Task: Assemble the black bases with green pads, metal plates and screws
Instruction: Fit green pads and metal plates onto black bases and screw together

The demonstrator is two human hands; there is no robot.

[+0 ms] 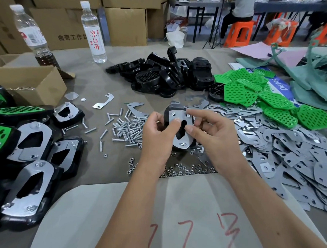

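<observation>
Both hands (179,132) grip a plated black base (169,114) over a brown-papered table (97,78) before stacked cardboard boxes (124,25).

At centre frame, our left hand (159,132) and right hand (207,132) hold a black base (168,112) with a metal plate (180,121) on top. Loose screws (126,128) lie left of it, nuts (177,171) below, spare plates (282,149) right, green pads (273,99) upper right, finished units (32,151) far left.
</observation>
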